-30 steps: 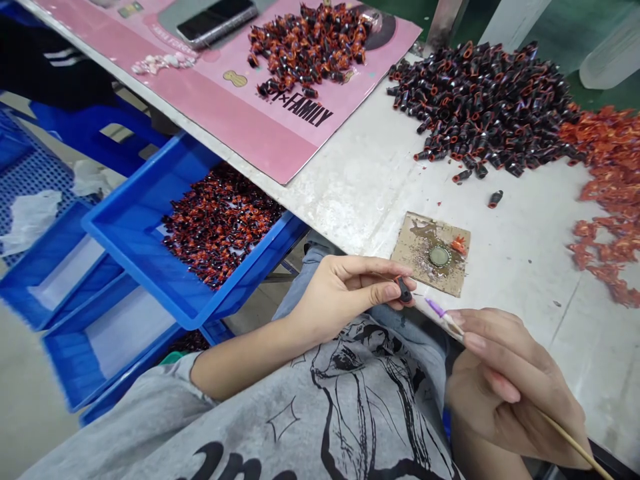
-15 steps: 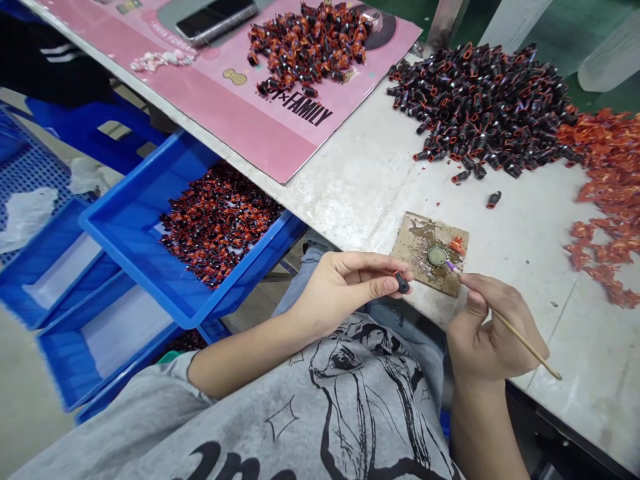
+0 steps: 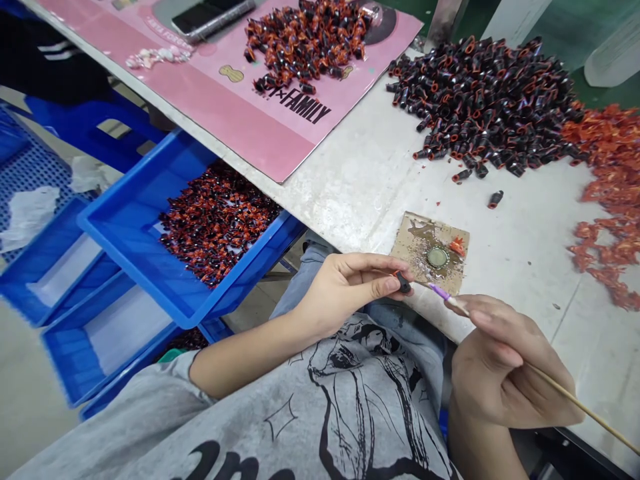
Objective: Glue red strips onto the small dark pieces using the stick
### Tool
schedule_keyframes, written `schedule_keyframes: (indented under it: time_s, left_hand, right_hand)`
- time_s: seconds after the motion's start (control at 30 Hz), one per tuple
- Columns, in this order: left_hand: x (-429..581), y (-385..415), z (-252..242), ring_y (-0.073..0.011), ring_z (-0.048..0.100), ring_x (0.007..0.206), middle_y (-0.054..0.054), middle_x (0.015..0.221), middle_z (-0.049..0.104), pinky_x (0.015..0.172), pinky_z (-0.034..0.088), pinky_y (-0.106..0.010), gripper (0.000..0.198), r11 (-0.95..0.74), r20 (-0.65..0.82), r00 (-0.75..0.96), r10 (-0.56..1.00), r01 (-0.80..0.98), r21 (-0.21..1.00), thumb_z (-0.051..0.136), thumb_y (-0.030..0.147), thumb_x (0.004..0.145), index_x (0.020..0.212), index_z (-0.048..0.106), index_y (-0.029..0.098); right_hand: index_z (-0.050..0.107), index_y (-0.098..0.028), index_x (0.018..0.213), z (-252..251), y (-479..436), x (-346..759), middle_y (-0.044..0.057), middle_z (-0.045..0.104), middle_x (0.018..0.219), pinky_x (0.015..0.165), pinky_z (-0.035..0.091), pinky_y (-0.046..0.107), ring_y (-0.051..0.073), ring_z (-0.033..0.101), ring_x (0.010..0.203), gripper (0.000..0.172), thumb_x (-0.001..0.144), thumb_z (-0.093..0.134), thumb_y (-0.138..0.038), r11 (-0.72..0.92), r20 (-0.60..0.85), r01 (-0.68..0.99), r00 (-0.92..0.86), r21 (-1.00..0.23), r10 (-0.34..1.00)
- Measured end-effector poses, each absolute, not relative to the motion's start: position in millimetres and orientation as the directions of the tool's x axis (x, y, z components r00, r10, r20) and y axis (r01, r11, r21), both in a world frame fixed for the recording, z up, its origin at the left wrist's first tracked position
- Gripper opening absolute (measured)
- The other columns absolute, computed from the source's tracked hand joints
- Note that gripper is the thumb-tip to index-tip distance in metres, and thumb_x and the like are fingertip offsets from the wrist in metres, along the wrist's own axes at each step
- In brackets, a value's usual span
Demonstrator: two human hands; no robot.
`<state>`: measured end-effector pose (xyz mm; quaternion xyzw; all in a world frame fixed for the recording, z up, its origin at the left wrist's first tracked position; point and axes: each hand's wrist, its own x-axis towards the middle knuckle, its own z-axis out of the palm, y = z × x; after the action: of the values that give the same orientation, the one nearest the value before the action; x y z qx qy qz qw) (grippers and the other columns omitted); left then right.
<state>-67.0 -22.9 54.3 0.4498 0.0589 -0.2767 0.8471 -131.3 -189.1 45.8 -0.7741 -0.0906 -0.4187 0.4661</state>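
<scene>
Pinched between the thumb and fingers of my left hand (image 3: 353, 287) is a small black piece (image 3: 403, 283) with a bit of orange at its top. My right hand (image 3: 510, 367) grips a thin wooden stick (image 3: 583, 404) with a purple section near its tip. The tip points at the black piece, close to its right side; whether they touch is unclear. Just beyond both hands, a brown square board (image 3: 410, 243) lies at the table edge, with a small round cap (image 3: 437, 257) of liquid and an orange piece (image 3: 457, 246) on it.
Black pieces (image 3: 485, 107) are heaped on the white table (image 3: 345, 193), with orange pieces (image 3: 617, 160) at right. The pink mat (image 3: 280, 147) bears a phone (image 3: 213, 17) and another pile (image 3: 310, 43). A blue tray (image 3: 135, 267) of assembled pieces juts out at left.
My right hand has moved nearer to me and drawn the stick's tip from the cap toward the black piece. My left hand has barely moved and keeps its hold.
</scene>
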Motion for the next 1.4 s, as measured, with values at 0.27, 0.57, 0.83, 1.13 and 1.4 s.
schedule_keyframes:
  time_s: [0.27, 0.57, 0.83, 1.13, 1.4]
  left_hand:
    - [-67, -21, 53, -0.0181, 0.077, 0.077, -0.004, 0.086, 0.082, 0.073, 0.067, -0.028, 0.023, 0.446, -0.318, 0.857, -0.405, 0.489, 0.75, 0.095, 0.027, 0.067, 0.085, 0.084, 0.02]
    - [-66, -20, 53, -0.0174, 0.077, 0.076, -0.004, 0.084, 0.082, 0.071, 0.066, -0.026, 0.021, 0.458, -0.311, 0.861, -0.403, 0.484, 0.746, 0.094, 0.024, 0.068, 0.085, 0.083, 0.02]
    - [-67, -17, 51, -0.0129, 0.076, 0.073, -0.002, 0.084, 0.082, 0.068, 0.064, -0.019, 0.017, 0.473, -0.282, 0.865, -0.415, 0.47, 0.745, 0.092, 0.021, 0.07, 0.085, 0.084, 0.02]
    - [-70, -15, 53, -0.0123, 0.077, 0.07, -0.001, 0.083, 0.083, 0.071, 0.064, -0.019, 0.02, 0.418, -0.315, 0.829, -0.463, 0.517, 0.747, 0.094, 0.024, 0.068, 0.085, 0.084, 0.021]
    - [-70, -15, 51, -0.013, 0.078, 0.071, -0.002, 0.083, 0.083, 0.072, 0.064, -0.018, 0.017, 0.419, -0.311, 0.816, -0.488, 0.531, 0.736, 0.092, 0.019, 0.07, 0.085, 0.084, 0.02]
  right_hand:
    - [0.073, -0.017, 0.107, 45, -184, -131, 0.007, 0.074, 0.085, 0.067, 0.063, 0.044, 0.025, 0.074, 0.077, 0.017, 0.102, 0.058, -0.022, -0.558, 0.773, 0.586, 0.61, -0.588, -0.173]
    - [0.072, -0.016, 0.114, 46, -185, -132, 0.008, 0.075, 0.089, 0.071, 0.063, 0.041, 0.023, 0.074, 0.083, 0.019, 0.102, 0.057, -0.017, -0.555, 0.752, 0.591, 0.652, -0.585, -0.098]
    - [0.073, -0.016, 0.112, 49, -184, -132, 0.009, 0.074, 0.09, 0.063, 0.059, 0.035, 0.021, 0.072, 0.079, 0.019, 0.102, 0.057, -0.021, -0.434, 0.691, 0.593, 0.716, -0.679, -0.103]
    - [0.073, -0.012, 0.104, 53, -185, -137, 0.008, 0.071, 0.086, 0.067, 0.055, 0.033, 0.019, 0.068, 0.079, 0.017, 0.101, 0.058, -0.018, -0.275, 0.584, 0.542, 0.805, -0.794, -0.101]
    - [0.073, -0.017, 0.101, 56, -185, -144, 0.006, 0.071, 0.084, 0.07, 0.056, 0.032, 0.019, 0.069, 0.08, 0.022, 0.104, 0.052, -0.019, -0.176, 0.43, 0.408, 0.895, -0.896, -0.118]
